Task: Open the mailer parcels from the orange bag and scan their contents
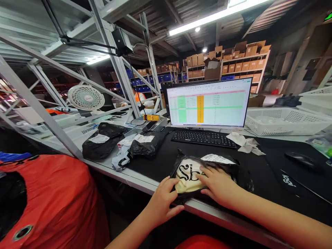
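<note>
A black plastic mailer bag (234,164) lies near the front edge of the desk. Its side facing me is torn or folded open, baring a cream-coloured package (188,176) with black lettering. On the bag's upper part is a white shipping label (217,158). My right hand (216,183) rests on the cream package, fingers stretched out and spread. At the package's left end is my left hand (166,197), its fingertips touching the edge and its thumb apart. What lies under my right palm is hidden.
Labelled black mailer bags (103,140) lie to the left. Behind are a keyboard (203,137), a monitor (209,103) and a crumpled white cloth (246,143). A mouse (302,160) and white basket (285,121) are right. A red sack (62,193) stands left of the desk.
</note>
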`<state>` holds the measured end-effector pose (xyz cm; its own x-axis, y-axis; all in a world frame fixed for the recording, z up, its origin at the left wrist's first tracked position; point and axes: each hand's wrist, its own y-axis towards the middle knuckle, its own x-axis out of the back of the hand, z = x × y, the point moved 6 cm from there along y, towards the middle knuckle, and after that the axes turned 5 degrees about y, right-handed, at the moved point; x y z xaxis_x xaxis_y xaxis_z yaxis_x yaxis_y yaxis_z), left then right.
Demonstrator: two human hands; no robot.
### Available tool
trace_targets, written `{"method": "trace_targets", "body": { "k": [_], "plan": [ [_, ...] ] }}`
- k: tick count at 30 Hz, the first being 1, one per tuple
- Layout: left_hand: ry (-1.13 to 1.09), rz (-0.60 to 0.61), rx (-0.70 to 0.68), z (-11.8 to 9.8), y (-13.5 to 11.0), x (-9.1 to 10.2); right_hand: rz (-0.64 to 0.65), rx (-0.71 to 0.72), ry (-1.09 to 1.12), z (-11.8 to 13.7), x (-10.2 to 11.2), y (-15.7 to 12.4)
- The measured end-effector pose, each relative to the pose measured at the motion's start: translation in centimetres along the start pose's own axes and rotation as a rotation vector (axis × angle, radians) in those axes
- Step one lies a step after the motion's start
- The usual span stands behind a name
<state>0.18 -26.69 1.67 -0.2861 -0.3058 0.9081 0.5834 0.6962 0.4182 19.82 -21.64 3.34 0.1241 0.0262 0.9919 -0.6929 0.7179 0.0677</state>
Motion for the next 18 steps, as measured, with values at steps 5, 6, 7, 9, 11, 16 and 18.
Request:
{"method": "trace_targets", "body": {
  "k": [5, 6, 7, 9, 11, 16, 18],
  "plan": [
    [-0.112, 0.14, 0.005, -1.2, -0.3, -1.3, -0.006, 0.014, 0.034, 1.6, 0.3, 1.6],
    [-0.132, 0.155, -0.013, -1.6, -0.4, -1.5, -0.025, 0.015, -0.024, 2.1, 0.0, 2.1],
    [-0.149, 0.163, -0.031, -1.9, -0.4, -1.5, -0.038, 0.015, -0.095, 2.6, -0.5, 2.7],
    [-0.169, 0.159, -0.058, -2.1, -0.7, -1.6, -0.059, 0.014, -0.22, 3.5, -1.7, 3.6],
    [-0.167, 0.14, -0.055, -1.8, -0.9, -1.7, -0.094, 0.012, -0.291, 3.9, -2.5, 4.0],
    [-0.164, -0.026, 0.088, 0.7, -0.6, -1.1, -0.179, 0.112, -0.238, 2.6, -1.0, 3.2],
    [-0.146, -0.098, 0.108, 1.8, 0.0, -0.9, -0.328, 0.135, -0.145, 1.0, 1.6, 1.9]
  ]
}}
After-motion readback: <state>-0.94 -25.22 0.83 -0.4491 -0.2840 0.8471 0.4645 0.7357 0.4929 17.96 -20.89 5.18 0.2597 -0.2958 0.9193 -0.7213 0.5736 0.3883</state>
